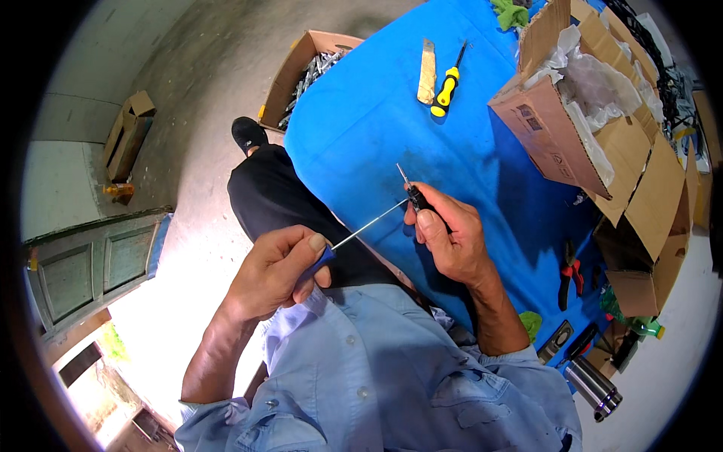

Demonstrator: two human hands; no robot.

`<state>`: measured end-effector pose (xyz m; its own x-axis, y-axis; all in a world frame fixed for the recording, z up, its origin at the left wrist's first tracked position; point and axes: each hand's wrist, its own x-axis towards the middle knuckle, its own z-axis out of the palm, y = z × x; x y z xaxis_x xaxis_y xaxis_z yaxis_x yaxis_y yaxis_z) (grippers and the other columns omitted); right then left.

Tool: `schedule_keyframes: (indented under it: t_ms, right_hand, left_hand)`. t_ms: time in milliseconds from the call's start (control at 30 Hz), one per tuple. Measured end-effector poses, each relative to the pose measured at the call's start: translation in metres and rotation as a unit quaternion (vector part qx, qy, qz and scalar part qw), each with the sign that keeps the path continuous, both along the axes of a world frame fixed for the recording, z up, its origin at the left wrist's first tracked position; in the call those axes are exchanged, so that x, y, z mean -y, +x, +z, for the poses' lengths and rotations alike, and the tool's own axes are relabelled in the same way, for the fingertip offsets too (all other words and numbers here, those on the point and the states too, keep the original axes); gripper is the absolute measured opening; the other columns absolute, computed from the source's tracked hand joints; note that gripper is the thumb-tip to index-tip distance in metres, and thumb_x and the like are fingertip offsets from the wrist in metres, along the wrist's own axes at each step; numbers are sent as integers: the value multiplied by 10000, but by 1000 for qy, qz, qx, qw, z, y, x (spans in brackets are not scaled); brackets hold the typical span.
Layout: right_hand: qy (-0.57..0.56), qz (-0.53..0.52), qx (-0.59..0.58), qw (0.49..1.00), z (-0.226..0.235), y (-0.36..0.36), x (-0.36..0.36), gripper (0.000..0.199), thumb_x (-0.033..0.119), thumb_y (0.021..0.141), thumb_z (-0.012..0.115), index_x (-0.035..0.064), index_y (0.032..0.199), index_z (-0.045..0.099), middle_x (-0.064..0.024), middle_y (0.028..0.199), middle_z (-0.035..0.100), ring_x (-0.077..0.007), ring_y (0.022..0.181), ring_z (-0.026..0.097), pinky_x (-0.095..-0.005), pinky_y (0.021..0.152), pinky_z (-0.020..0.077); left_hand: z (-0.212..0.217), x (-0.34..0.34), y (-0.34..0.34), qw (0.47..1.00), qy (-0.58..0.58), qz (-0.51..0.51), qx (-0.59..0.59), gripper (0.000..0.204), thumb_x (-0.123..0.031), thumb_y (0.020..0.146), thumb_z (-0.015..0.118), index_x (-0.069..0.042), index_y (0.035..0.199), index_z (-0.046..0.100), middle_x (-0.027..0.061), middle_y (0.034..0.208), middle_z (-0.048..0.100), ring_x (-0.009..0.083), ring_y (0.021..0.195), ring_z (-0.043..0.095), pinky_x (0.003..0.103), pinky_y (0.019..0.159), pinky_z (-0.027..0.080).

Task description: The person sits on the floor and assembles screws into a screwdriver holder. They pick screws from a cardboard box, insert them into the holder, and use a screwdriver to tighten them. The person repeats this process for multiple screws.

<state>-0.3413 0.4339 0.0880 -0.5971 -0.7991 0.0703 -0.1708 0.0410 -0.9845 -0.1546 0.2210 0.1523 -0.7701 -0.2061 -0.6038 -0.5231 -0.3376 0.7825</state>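
My left hand (280,270) is closed around the blue handle of a thin screwdriver (369,230). Its slim metal shaft runs up and right to a small black part with a thin metal rod (416,198). That part is pinched between the thumb and fingers of my right hand (452,232), its rod pointing up and away. The shaft's tip meets or passes close to the black part; whether they touch I cannot tell. Both hands are over my lap at the near edge of the blue-covered table (361,113).
A yellow-and-black screwdriver (446,90) lies beside a worn tan strip (427,71). An open carton (553,139) with clear plastic stands at right, near red-handled pliers (570,279) and a steel flask (595,386). Beyond the table's left edge, a box (297,71) holds many metal parts.
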Motion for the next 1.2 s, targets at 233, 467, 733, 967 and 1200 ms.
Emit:
schedule_keyframes:
  t_ms: [233, 467, 733, 967, 1200]
  right_hand:
    - [10, -20, 30, 999, -1, 0, -1, 347, 58, 1014, 562, -89, 1324, 609, -108, 896, 698, -134, 690, 619, -281, 632, 515]
    - [10, -20, 57, 998, 2, -1, -1, 358, 70, 1013, 557, -89, 1329, 610, -108, 902, 705, -123, 695, 622, -276, 634, 520]
    - [1, -28, 60, 998, 0, 0, -1, 361, 59, 1008, 558, -92, 1331, 613, -113, 907, 715, -123, 686, 625, -277, 630, 524]
    - [5, -20, 43, 999, -2, -1, -2, 362, 62, 1014, 565, -90, 1340, 607, -115, 910, 716, -127, 675, 628, -274, 619, 523]
    - [6, -19, 28, 999, -2, -1, -2, 351, 65, 1018, 573, -92, 1330, 608, -116, 901, 708, -137, 674, 625, -279, 621, 520]
  left_hand:
    - [10, -9, -7, 982, -185, -38, -28, 292, -164, 934, 736, 11, 1125, 601, 83, 920, 670, 114, 742, 645, 235, 594, 515]
    - [15, -24, 0, 940, -334, -49, -48, 314, -100, 837, 751, -8, 1105, 616, 110, 984, 627, 191, 863, 677, 332, 827, 589]
    - [4, -28, 8, 803, -555, -107, -189, 278, 8, 854, 788, 38, 1107, 677, 192, 1004, 686, 300, 859, 717, 343, 728, 610]
    - [-1, -31, 13, 699, -669, -147, -207, 373, 27, 857, 793, 32, 1205, 658, 202, 1016, 705, 315, 866, 748, 376, 686, 632]
    - [-4, -26, 9, 800, -551, -102, -216, 244, -73, 972, 715, 40, 1184, 674, 172, 885, 720, 218, 736, 718, 292, 589, 558]
